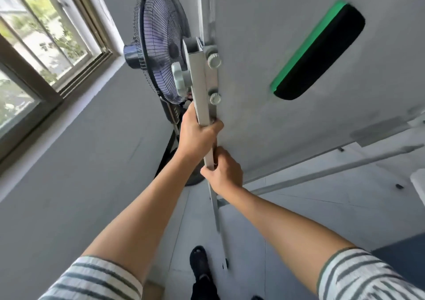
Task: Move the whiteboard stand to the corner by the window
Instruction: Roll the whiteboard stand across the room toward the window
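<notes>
The whiteboard stand's grey upright post (202,88) runs down the middle of the view, with round adjusting knobs on it. Its white board (287,53) fills the upper right, with a green and black eraser (319,53) stuck to it. My left hand (195,136) is wrapped around the post just below the knobs. My right hand (224,173) grips the same post right under the left one. The post's lower leg (218,221) reaches down to the floor.
A black pedestal fan (158,44) stands just behind the post, against the grey wall. The window (39,46) is at the upper left. My dark sandal (201,265) is on the tiled floor near the stand's foot. The stand's crossbar (322,171) stretches to the right.
</notes>
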`<state>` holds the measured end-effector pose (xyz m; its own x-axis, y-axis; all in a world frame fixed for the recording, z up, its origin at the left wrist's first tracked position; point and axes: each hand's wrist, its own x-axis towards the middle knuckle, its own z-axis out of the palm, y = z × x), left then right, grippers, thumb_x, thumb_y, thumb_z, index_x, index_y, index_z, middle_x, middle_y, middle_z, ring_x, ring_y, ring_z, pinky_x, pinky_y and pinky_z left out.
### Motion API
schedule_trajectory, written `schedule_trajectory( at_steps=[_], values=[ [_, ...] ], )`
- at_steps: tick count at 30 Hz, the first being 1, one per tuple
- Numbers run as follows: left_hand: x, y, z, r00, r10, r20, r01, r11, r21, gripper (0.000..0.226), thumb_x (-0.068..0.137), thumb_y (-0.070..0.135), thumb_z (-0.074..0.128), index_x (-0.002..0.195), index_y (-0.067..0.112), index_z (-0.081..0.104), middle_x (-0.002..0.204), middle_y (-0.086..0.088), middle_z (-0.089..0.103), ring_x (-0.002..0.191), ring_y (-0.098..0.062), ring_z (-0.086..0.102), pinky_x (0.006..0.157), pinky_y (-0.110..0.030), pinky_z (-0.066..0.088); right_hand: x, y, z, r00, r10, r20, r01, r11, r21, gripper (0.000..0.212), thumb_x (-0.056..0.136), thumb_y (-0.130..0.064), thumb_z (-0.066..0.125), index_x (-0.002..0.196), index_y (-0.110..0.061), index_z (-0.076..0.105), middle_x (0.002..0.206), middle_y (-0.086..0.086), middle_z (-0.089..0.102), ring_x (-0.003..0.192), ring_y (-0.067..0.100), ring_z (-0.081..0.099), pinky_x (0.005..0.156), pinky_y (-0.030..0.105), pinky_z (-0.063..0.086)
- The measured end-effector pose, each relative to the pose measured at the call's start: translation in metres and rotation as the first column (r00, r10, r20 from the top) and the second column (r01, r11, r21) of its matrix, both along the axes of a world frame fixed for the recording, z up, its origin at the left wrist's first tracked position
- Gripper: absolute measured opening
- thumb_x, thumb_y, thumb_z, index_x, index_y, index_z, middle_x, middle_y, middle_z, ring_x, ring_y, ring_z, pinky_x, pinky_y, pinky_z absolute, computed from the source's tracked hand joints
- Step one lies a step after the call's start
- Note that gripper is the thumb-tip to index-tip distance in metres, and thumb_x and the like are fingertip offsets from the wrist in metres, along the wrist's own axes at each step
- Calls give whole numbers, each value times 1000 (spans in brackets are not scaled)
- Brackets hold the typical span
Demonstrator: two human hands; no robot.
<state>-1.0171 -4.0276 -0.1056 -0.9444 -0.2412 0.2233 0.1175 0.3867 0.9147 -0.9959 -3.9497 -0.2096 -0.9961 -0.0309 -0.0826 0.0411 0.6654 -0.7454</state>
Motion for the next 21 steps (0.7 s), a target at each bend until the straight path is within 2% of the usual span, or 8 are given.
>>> schedule_trajectory(
  at_steps=[3,7,10,12,17,21],
  values=[
    [36,-4,2,999,49,21,-50,999,17,18,64,10,65,76,8,52,66,5,53,64,-16,52,62,-39,49,33,-3,-1,999,32,-1,-32,999,-10,27,72,-28,63,92,-17,50,91,3,64,81,36,63,63,32,39],
    [81,-13,3,996,84,20,-84,996,7,21,69,13,71,78,8,52,64,9,51,64,-16,52,61,-30,47,74,-13,-1,997,74,-34,-74,997,-1,26,72,-27,63,93,-15,51,91,5,65,78,38,62,61,32,41],
    [113,-19,5,991,132,3,-132,991,7,21,71,10,72,78,11,52,65,6,52,64,-17,52,62,-34,47,102,-20,-2,993,106,-51,-105,994,19,26,73,-27,62,95,-15,52,92,5,66,79,38,63,62,35,45],
    [136,-23,7,988,154,0,-154,988,24,27,71,9,72,75,24,50,69,5,54,67,-18,54,65,-35,49,121,-25,-2,991,126,-55,-124,992,36,27,73,-27,62,96,-15,53,92,5,66,80,38,63,63,36,48],
    [195,-41,11,980,196,-14,-195,979,52,39,73,6,71,74,37,47,68,12,54,64,-8,53,64,-25,46,172,-47,-3,986,159,-39,-157,987,44,28,72,-29,63,97,-21,53,92,1,67,79,35,64,68,41,54],
    [245,-68,10,975,222,-17,-221,974,55,38,74,7,70,73,36,46,68,10,54,67,-14,54,66,-35,50,219,-74,-5,983,179,-50,-176,983,50,29,72,-28,64,97,-19,52,91,2,66,78,37,63,67,41,53]
  ],
)
